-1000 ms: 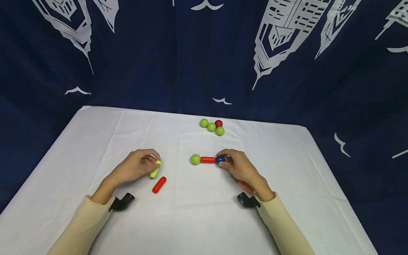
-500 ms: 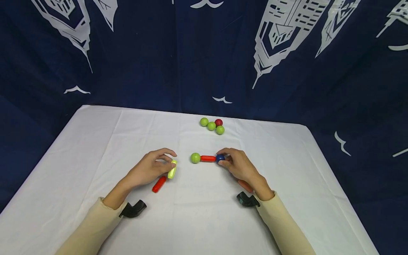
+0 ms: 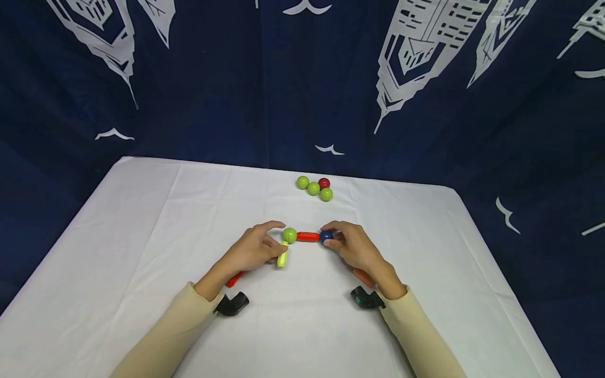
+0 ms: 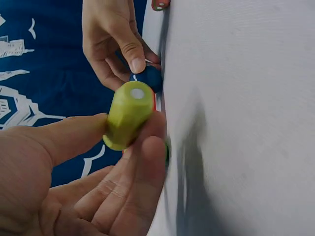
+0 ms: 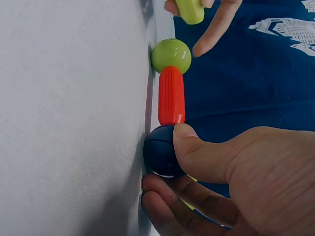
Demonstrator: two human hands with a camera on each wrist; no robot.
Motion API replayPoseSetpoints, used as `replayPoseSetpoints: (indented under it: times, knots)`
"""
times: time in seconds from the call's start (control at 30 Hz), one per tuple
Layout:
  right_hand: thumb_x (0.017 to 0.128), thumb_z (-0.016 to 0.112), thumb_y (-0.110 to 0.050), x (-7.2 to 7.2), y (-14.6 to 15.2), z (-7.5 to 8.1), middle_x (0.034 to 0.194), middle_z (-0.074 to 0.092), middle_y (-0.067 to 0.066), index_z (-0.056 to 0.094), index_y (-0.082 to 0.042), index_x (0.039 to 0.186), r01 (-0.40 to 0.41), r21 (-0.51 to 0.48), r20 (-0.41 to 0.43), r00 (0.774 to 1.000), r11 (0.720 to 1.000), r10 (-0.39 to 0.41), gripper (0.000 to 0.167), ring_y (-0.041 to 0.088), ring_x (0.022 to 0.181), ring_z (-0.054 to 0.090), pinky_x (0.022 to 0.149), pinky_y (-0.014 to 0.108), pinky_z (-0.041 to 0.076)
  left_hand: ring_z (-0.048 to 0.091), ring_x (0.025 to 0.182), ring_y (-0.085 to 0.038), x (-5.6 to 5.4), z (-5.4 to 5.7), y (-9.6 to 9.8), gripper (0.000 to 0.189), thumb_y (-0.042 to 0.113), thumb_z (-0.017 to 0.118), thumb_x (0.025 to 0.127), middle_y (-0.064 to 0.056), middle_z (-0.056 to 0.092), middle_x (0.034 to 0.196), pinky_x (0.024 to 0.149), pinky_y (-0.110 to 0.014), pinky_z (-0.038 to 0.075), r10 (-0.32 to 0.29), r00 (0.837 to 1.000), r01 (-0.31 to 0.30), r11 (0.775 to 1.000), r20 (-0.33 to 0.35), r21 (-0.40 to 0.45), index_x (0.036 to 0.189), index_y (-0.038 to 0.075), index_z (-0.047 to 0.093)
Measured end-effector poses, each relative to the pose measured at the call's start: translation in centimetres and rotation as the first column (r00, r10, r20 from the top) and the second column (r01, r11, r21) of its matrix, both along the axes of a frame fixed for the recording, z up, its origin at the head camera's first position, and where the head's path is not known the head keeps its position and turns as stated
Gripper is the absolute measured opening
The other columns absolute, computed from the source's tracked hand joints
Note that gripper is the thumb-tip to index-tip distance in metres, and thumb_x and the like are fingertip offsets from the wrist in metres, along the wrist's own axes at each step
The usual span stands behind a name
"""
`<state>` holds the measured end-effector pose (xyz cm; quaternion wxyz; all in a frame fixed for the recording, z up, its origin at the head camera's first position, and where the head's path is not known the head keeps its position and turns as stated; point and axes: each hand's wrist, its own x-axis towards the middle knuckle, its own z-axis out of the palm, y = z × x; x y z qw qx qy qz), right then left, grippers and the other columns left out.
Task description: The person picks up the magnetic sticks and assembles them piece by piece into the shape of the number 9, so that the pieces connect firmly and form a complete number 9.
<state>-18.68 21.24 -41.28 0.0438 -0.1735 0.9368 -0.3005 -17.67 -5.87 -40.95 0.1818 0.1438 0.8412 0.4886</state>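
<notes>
My left hand [image 3: 251, 249] pinches a yellow magnetic rod [image 4: 127, 118] between thumb and fingers; a pale round disc shows in its end. The rod's upper end is close to a light green ball [image 5: 171, 54]; in the right wrist view a gap shows between them. A ribbed red rod [image 5: 171, 96] runs from the green ball to a dark blue ball [image 5: 160, 152], in one line on the white cloth. My right hand [image 3: 355, 245] holds the blue ball between thumb and fingers. A second red rod [image 3: 233, 279] lies partly hidden below my left hand.
Farther back sit several loose balls: light green ones [image 3: 313, 188] and a dark red one [image 3: 324, 182]. Another red rod [image 3: 364, 277] lies under my right wrist. A navy curtain [image 3: 212, 105] hangs behind the white-covered table [image 3: 302, 325].
My left hand has carried the yellow rod rightward to beside the green ball, now covering part of the loose red rod. The right hand stays on the blue ball.
</notes>
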Motion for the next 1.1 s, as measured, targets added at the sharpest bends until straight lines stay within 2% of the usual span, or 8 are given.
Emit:
replayPoseSetpoints:
  times: [0.27,0.5,0.63,0.8,1.1]
  knots:
    - [0.092,0.073,-0.014,0.0,0.1,-0.1,0.109,0.071,0.007,0.069,-0.009,0.121,0.002,-0.003,-0.006,1.000,1.000,-0.002,0.029,0.015,0.088,0.064,0.082,0.036,0.054,0.066,0.074,-0.012,-0.4,-0.4,1.2,0.061,0.015,0.070,0.094,-0.003,0.075,0.091,0.075,-0.029,0.048,-0.017,1.000,0.017,0.999,0.006,-0.043,0.148,0.004,0.043]
    - [0.092,0.073,-0.014,-0.1,0.1,-0.1,0.110,0.070,0.007,0.069,-0.009,0.121,-0.012,0.000,-0.005,1.000,1.000,0.012,0.030,0.015,0.087,0.063,0.081,0.034,0.053,0.065,0.075,-0.011,-0.3,-1.2,1.4,0.059,0.012,0.066,0.096,-0.003,0.074,0.092,0.083,-0.033,0.049,-0.013,1.000,0.013,1.000,-0.011,-0.019,0.147,0.001,0.039]
    - [0.093,0.073,-0.015,-0.1,0.1,-0.1,0.109,0.070,0.006,0.069,-0.010,0.122,-0.002,0.014,-0.001,1.000,1.000,0.002,0.030,0.015,0.086,0.061,0.080,0.034,0.052,0.066,0.071,-0.012,-0.3,-1.5,1.5,0.055,0.012,0.065,0.097,-0.007,0.074,0.093,0.077,-0.030,0.051,-0.010,1.000,0.010,1.000,-0.016,0.021,0.144,0.000,0.041]
    - [0.093,0.072,-0.015,-0.2,0.0,-0.1,0.111,0.069,0.007,0.068,-0.009,0.124,-0.010,0.030,-0.016,1.000,0.999,0.011,0.031,0.016,0.086,0.060,0.080,0.034,0.052,0.067,0.069,-0.013,-0.2,-1.6,1.6,0.051,0.012,0.066,0.097,-0.009,0.074,0.091,0.069,-0.027,0.051,0.021,1.000,-0.021,0.999,-0.008,0.047,0.140,-0.001,0.043]
    - [0.095,0.071,-0.017,-0.3,-0.1,-0.1,0.113,0.069,0.007,0.066,-0.008,0.127,-0.018,0.031,-0.014,1.000,0.999,0.018,0.034,0.016,0.084,0.059,0.078,0.033,0.050,0.065,0.068,-0.012,-0.2,-1.8,1.7,0.052,0.014,0.067,0.096,-0.007,0.072,0.089,0.067,-0.027,0.047,0.039,0.999,-0.038,0.999,-0.021,0.033,0.140,0.001,0.042]
